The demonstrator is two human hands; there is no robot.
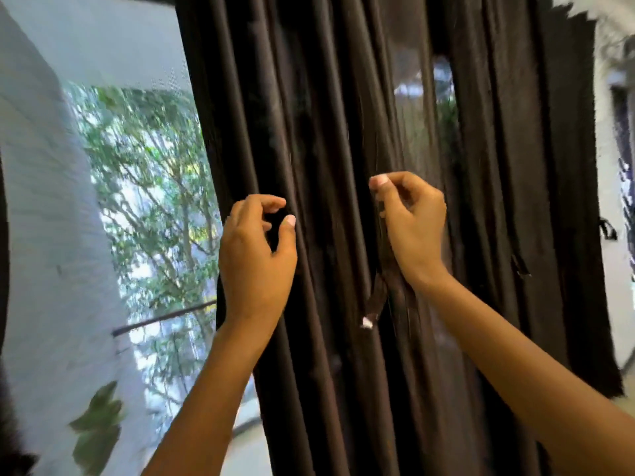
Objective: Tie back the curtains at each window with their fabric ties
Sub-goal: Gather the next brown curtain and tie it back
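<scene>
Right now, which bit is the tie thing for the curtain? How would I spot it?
Find the big dark brown curtain that hangs beside the window. Look at its middle, where the right hand pinches something. The fabric tie is the narrow brown strip that dangles below that hand; unlike the long folds around it, it ends short, with a small white tip.

Big window [147, 207] on the left with bright daylight, green leafy trees [154, 187] outside, pale white wall [44, 187] outside at the far left, white room wall [615, 159] at the right edge
</scene>
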